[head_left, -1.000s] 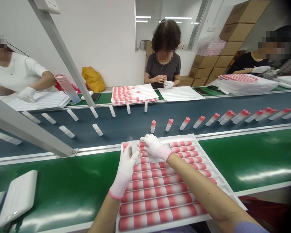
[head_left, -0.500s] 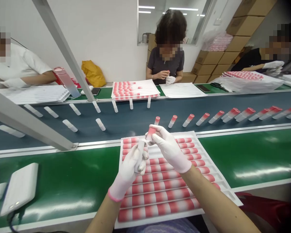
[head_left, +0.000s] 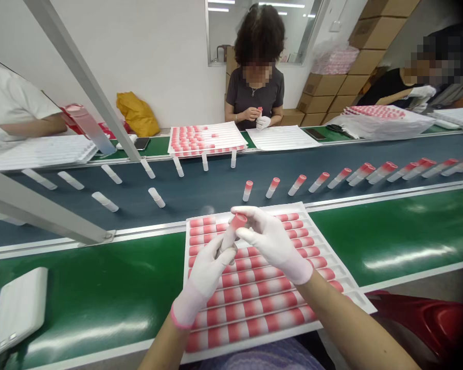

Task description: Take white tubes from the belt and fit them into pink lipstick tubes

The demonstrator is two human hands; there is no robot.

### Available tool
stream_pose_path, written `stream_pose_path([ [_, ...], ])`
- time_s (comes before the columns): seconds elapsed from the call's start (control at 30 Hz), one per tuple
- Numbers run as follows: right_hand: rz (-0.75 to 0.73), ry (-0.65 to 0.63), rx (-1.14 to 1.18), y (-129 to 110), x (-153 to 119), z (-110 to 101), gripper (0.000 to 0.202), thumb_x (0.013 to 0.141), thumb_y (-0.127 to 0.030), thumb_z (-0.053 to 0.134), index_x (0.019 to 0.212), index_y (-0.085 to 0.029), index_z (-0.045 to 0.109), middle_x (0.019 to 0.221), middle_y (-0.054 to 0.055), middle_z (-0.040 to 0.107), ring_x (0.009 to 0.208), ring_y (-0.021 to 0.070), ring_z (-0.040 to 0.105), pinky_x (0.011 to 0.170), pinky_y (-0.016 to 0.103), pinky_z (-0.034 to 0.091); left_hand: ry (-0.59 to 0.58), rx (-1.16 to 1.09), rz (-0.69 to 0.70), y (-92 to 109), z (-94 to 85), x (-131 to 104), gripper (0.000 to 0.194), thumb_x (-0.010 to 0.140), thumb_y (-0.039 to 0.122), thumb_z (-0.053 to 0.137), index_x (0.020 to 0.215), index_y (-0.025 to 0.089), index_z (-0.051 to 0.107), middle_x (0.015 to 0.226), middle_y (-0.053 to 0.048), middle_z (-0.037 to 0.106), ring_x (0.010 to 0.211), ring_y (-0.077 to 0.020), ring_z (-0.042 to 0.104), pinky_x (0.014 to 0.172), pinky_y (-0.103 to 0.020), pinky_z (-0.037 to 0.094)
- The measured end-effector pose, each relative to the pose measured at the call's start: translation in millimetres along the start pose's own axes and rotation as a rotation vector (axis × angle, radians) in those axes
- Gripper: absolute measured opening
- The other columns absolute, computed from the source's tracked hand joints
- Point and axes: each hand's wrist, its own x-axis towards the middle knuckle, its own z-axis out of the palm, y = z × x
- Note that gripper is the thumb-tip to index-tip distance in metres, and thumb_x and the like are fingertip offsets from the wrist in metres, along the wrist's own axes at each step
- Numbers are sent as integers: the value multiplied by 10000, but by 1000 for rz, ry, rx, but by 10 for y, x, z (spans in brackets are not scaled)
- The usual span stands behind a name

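Note:
My left hand [head_left: 210, 264], in a white glove, is wrapped round the lower part of a tube [head_left: 232, 231] that has a red upper end and a pale body. The tube stands tilted over a white tray [head_left: 355, 285]. My right hand [head_left: 268, 236], also gloved, is at the tube's red top, thumb and fingers curved around it with a gap between them; whether they touch it is hard to tell. Beneath both hands, rows of red-and-white tubes [head_left: 254, 326] lie in the tray.
Red-topped tubes [head_left: 275, 188] and white tubes [head_left: 156, 197] stand on the dark belt [head_left: 193, 198]. A white device [head_left: 19, 308] lies on the green surface at left. Across the belt, a person [head_left: 254, 95] holds a small red-topped piece. A metal post crosses the left side.
The red piece in my right hand has come down onto the white tube in my left hand, and they now form one tube. My right fingers have loosened. The view has shifted slightly.

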Motion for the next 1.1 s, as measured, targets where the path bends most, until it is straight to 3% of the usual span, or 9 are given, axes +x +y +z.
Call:
stream_pose_path([
  [0.13,-20,39,-95,-100,-106,57,215,728,-155,724,924,-223,668,932,8,679,860,179,663,668,280,569,104,71,109,-51,37,35,190,882,355,620,933,183,683,859,-16,651,817,-160,584,727,-255,488],
  [0.27,-117,67,-197,-110,-142,168,171,707,-109,718,810,-208,626,858,-3,658,822,162,633,682,270,544,177,80,179,-112,31,74,221,842,356,671,968,185,730,899,-39,713,815,-176,625,720,-254,515],
  [0.4,-279,14,-260,-58,-142,225,316,735,-77,702,1018,-207,652,941,9,667,866,161,616,759,285,528,216,63,181,-120,-10,73,236,793,351,732,961,189,761,867,-47,740,788,-185,656,692,-245,531],
  [0.47,-334,-33,-249,-57,-145,227,334,799,-75,653,1106,-207,649,964,14,668,865,155,612,772,285,519,211,54,174,-111,-22,62,262,786,380,747,959,185,770,857,-55,748,785,-189,670,687,-245,541],
  [0.53,-350,-30,-253,-77,-145,227,245,830,-74,630,1037,-199,669,912,10,662,820,149,599,743,281,502,198,52,176,-109,-24,50,272,795,405,745,945,179,773,850,-59,754,791,-194,684,700,-246,554],
  [0.7,-277,63,-235,-117,-120,275,152,737,-95,742,782,-191,633,770,-21,615,725,134,550,669,260,455,201,64,213,-141,-2,38,296,825,435,720,981,189,769,879,-57,765,866,-205,708,754,-244,570],
  [0.87,-248,35,-199,-47,-61,275,161,730,-105,743,750,-196,612,747,-33,586,701,123,531,633,245,439,220,98,168,-119,-43,65,316,801,425,732,992,177,767,891,-59,771,883,-217,713,758,-252,576],
  [1.0,-248,-110,-208,-8,-6,202,155,741,-67,704,765,-203,633,779,-27,609,738,128,559,651,243,454,121,148,131,-87,-177,104,351,761,447,750,952,152,759,870,-63,769,853,-228,712,737,-268,576],
  [1.1,-208,-97,-203,2,6,185,137,735,-95,720,759,-201,636,788,-20,630,743,134,584,643,245,472,30,186,127,-98,-257,133,369,805,471,700,993,156,741,928,-66,770,888,-228,710,764,-279,572],
])
